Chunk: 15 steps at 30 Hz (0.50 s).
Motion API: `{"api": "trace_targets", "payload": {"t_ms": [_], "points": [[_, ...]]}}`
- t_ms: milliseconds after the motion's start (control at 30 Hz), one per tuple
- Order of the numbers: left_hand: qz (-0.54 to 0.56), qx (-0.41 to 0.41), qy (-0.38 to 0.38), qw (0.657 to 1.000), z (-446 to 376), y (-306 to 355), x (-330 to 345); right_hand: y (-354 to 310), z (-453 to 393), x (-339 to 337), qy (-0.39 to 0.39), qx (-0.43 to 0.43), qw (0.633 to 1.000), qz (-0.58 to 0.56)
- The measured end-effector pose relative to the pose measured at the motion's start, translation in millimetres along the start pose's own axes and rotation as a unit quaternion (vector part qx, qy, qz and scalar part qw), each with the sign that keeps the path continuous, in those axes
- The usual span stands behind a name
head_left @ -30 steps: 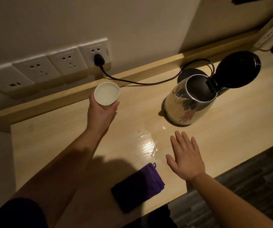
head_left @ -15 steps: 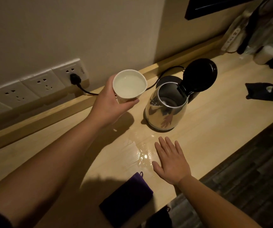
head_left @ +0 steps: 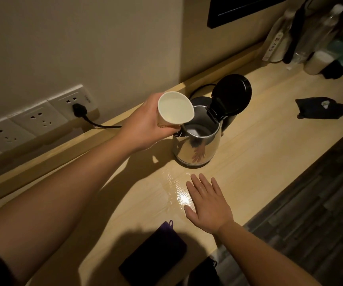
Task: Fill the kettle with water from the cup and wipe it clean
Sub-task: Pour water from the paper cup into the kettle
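Cup (head_left: 175, 111) tilted over kettle (head_left: 197, 144), left fingers (head_left: 167, 132) curled round it.

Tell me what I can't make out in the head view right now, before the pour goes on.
- Kettle water level: interior dim, partly behind the paper cup in the left hand.
- Kettle base and handle: hidden behind the body and open lid.
- Purple cloth: in the arm's shadow, near the bottom edge.
- Bottle labels, far right: too small, dark.
- Right hand: flat on the counter; whether the shiny patch beside it is water is unclear.
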State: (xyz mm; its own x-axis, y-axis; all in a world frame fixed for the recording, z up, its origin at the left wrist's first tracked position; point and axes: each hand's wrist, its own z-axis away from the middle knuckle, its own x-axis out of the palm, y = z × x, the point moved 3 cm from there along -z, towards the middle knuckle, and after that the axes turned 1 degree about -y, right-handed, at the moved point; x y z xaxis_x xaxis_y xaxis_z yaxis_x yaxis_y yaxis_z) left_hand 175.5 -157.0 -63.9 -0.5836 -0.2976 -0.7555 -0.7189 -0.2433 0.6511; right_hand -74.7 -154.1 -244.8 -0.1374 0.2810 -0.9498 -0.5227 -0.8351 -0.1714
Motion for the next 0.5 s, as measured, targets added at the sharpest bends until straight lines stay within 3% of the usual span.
{"api": "trace_targets", "payload": {"t_ms": [500], "points": [[-0.061,0.029,-0.017,0.998,-15,10,0,1,0,-2,0.009,-0.006,1.0,0.003]]}}
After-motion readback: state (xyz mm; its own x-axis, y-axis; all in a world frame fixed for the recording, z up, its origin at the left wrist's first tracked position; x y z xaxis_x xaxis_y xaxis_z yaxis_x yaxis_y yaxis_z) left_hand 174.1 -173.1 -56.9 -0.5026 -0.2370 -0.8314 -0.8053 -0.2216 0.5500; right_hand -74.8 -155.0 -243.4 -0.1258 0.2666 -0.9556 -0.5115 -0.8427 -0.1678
